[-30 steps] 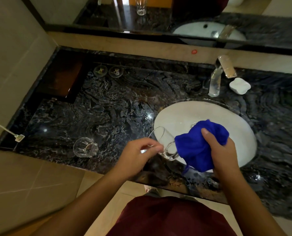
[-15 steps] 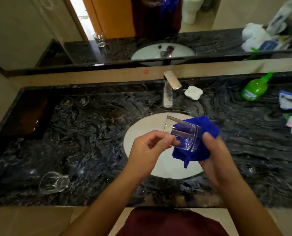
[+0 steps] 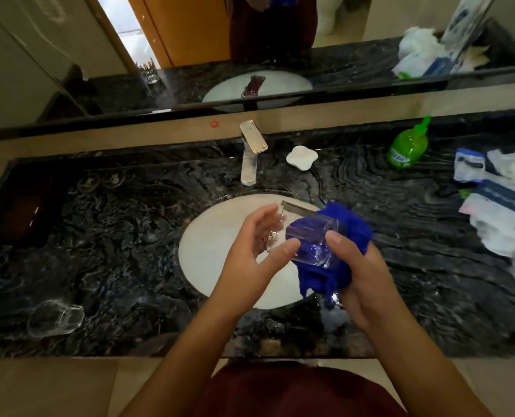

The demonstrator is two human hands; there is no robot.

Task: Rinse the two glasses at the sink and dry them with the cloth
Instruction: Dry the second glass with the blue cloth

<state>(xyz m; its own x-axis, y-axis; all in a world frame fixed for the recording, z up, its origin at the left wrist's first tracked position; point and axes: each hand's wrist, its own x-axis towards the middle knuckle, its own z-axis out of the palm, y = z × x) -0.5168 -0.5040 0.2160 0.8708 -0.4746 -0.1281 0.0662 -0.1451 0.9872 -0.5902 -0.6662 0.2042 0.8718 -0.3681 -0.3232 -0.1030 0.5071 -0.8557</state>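
Observation:
Over the white oval sink [image 3: 217, 245] I hold a clear square glass [image 3: 310, 236], tilted with its mouth toward the upper left. My left hand [image 3: 256, 245] grips it near the rim with thumb and fingers. My right hand [image 3: 358, 272] cups the blue cloth [image 3: 346, 239] around the glass's base, thumb pressed on the glass. The second glass [image 3: 55, 319] lies on its side on the black marble counter [image 3: 115, 251] at the front left, away from both hands.
A chrome faucet [image 3: 250, 155] stands behind the sink, with a white soap dish [image 3: 301, 158] beside it. A green pump bottle [image 3: 406, 145] and plastic bags with packets [image 3: 502, 203] crowd the counter's right side. A mirror runs along the back wall.
The view has tilted up and shifted right. The glass went from base-toward-me to tilted over the sink, and the cloth now wraps its base under my right hand.

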